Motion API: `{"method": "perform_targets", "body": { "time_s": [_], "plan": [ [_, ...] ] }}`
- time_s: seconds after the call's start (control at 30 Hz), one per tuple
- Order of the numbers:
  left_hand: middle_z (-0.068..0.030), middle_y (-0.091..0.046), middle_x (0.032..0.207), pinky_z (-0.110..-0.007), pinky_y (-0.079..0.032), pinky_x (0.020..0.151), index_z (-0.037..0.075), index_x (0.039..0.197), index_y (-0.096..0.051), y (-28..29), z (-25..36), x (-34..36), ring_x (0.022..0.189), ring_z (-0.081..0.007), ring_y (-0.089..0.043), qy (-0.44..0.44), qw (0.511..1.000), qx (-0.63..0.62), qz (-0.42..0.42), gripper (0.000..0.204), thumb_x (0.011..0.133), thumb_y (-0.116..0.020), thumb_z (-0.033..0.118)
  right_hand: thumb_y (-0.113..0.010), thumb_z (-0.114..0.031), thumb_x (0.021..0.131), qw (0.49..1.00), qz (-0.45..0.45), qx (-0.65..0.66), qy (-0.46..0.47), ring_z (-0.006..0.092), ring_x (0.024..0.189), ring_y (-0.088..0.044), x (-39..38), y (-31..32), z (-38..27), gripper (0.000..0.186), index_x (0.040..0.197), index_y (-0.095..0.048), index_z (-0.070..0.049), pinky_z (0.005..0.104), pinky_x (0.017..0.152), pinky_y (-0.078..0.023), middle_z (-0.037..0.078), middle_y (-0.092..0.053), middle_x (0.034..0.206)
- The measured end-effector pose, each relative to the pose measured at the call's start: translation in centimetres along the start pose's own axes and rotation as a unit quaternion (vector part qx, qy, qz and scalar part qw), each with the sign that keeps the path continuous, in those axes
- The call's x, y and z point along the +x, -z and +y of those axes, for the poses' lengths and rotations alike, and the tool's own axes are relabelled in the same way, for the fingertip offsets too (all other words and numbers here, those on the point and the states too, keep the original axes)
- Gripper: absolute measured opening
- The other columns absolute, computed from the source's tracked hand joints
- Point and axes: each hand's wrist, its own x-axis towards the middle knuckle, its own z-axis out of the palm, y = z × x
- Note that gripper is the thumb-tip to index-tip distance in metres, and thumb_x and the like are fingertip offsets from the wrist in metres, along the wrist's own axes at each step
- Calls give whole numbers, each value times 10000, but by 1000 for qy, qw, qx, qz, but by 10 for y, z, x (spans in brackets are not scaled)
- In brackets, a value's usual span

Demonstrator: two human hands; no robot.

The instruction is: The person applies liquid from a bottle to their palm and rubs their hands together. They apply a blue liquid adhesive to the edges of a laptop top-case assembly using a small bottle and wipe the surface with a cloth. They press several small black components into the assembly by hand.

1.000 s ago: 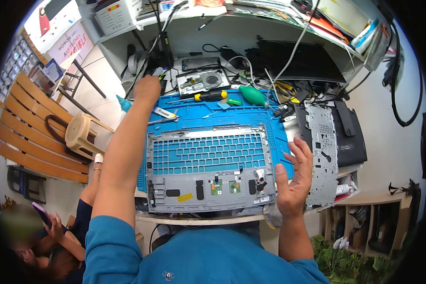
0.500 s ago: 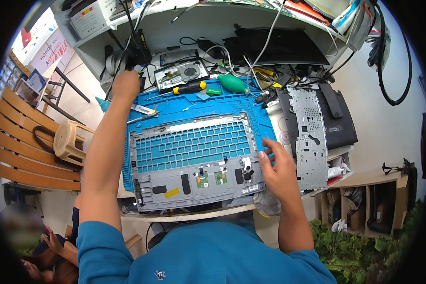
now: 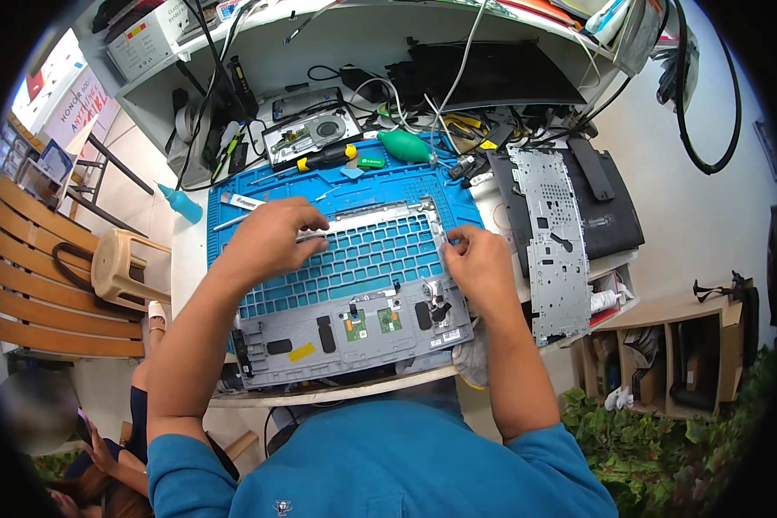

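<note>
My left hand [image 3: 272, 240] is over the left part of the grey laptop top case [image 3: 375, 341], fingers curled and apart, its fingertips above the keyboard grid. My right hand [image 3: 479, 268] is at the case's right edge, thumb and forefinger drawn together; anything between them is hidden. The case lies on a blue mat [image 3: 460, 205]. Behind it are a yellow-black screwdriver [image 3: 326, 157], a green blower bulb [image 3: 404, 148], a small green block [image 3: 370, 162] and a white-handled tool [image 3: 242, 201].
A perforated metal plate [image 3: 552, 259] rests on a black device [image 3: 617, 216] at right; a cyan bottle [image 3: 181, 204] stands left. Tangled cables, an opened drive [image 3: 311, 138] and a black screen [image 3: 483, 78] crowd the back. A person with a phone [image 3: 104, 453] sits lower left, beside a wooden bench [image 3: 56, 293].
My left hand has come down from the back left of the desk onto the case. My right hand has moved inward to the case's edge, its fingers closing. The view has shifted slightly.
</note>
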Motion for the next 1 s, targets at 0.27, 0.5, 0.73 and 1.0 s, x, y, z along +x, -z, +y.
{"method": "perform_targets", "body": {
  "time_s": [0.27,0.5,0.73,1.0],
  "plan": [
    [-112,-772,1231,-420,-602,997,84,1117,-824,-5,19,-16,1154,-326,-745,-62,997,29,22,339,878,-928,300,-794,-165,883,989,-11,146,-15,167,718,-733,6,9,7,362,1157,-827,70,325,700,-586,130,-792,820],
    [-172,-713,1355,-473,-575,1044,19,1239,-768,8,76,-73,1253,-369,-687,-182,982,48,-12,664,793,-964,471,-783,-57,940,965,-37,258,16,21,722,-633,19,6,15,390,1296,-740,98,204,591,-481,30,-737,949],
    [-168,-706,1291,-413,-599,1028,-2,1248,-740,-34,93,-132,1232,-355,-696,-202,971,128,25,461,837,-857,170,-786,-48,937,944,-64,324,-18,37,742,-658,18,25,-2,436,1359,-719,40,206,588,-498,47,-715,1052],
    [-174,-772,1081,-399,-665,800,-1,1190,-767,36,105,-131,974,-337,-806,-237,935,158,210,344,849,-805,-16,-797,-180,953,924,-61,379,6,45,711,-633,36,44,-6,344,1224,-804,30,205,579,-480,-19,-712,819]
  ]
}}
